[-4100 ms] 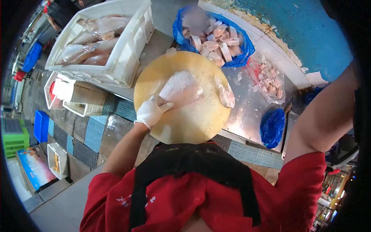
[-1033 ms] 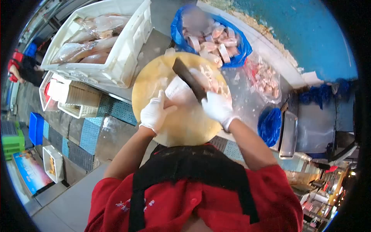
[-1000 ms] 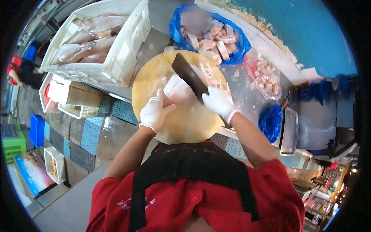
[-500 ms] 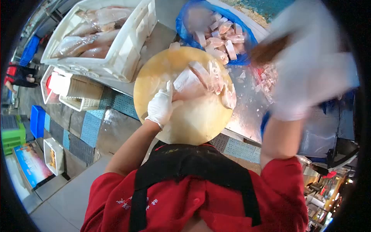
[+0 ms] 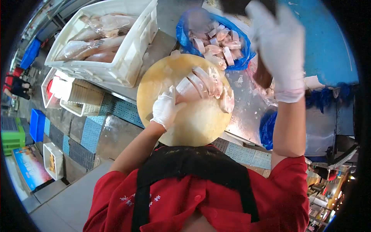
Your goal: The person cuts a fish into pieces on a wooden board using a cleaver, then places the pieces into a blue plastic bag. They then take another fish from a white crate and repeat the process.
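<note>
A pale piece of fish (image 5: 186, 92) lies on the round yellow chopping block (image 5: 193, 129), with several cut slices (image 5: 210, 82) at its right end. My left hand (image 5: 165, 107), in a white glove, grips the fish at its left end, fingers partly hidden. Raised high over the right side, my gloved right hand (image 5: 280, 54) is closed round a cleaver; its brown handle (image 5: 263, 73) juts out below the hand. Only part of the dark blade (image 5: 247, 5) shows, at the top edge.
A blue bag (image 5: 247, 60) of fish chunks stands behind the block. At the upper left, a white crate (image 5: 129, 63) holds whole fish. Fish scraps lie on the metal table (image 5: 247, 104) to the right. Another person (image 5: 15, 83) is at the far left.
My right hand has risen with the cleaver and is less blurred. Another cut now shows in the fish, with a further slice parted from it. My left hand keeps its hold.
</note>
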Demonstrator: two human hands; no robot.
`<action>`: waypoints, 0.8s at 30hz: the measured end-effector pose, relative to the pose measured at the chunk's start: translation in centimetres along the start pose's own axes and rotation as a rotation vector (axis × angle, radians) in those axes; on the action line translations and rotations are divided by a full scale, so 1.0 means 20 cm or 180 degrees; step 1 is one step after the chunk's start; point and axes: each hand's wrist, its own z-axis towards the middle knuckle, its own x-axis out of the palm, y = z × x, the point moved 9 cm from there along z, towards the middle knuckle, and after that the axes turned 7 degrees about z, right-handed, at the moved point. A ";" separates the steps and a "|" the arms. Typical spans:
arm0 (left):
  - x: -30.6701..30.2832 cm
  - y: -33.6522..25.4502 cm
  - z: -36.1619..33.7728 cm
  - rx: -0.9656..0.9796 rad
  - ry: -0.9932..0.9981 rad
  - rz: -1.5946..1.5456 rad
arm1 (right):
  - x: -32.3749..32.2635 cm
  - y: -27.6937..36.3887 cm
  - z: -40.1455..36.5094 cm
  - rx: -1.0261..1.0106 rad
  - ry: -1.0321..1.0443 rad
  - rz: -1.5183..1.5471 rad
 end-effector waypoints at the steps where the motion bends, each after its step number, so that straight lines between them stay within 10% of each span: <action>1: -0.04 -0.04 0.02 0.0226 -0.0309 0.0143 | 0.05 0.05 0.02 -0.0414 0.0338 -0.1167; 3: -0.02 -0.02 0.03 0.0073 -0.0153 0.0031 | -0.04 0.10 -0.03 -0.0029 -0.0900 0.0865; 6: 0.01 0.01 0.02 -0.0064 -0.0139 -0.0070 | 0.40 -0.30 -0.57 0.0333 0.0440 -0.1187; 9: 0.00 0.01 -0.02 -0.0092 -0.0195 -0.0102 | 0.78 -0.81 -1.08 0.1431 0.2713 -0.1312; 11: -0.01 0.01 -0.04 -0.0057 -0.0144 -0.0114 | 0.71 -0.79 -0.96 0.2098 0.2650 -0.0614; 20: 0.03 -0.02 0.06 -0.0144 0.0252 -0.0210 | 0.16 -0.01 -0.18 0.0232 -0.0251 0.0232; 24: 0.03 0.01 0.01 0.0087 -0.0189 -0.0128 | 0.66 -0.42 -0.74 -0.0077 0.1068 -0.0970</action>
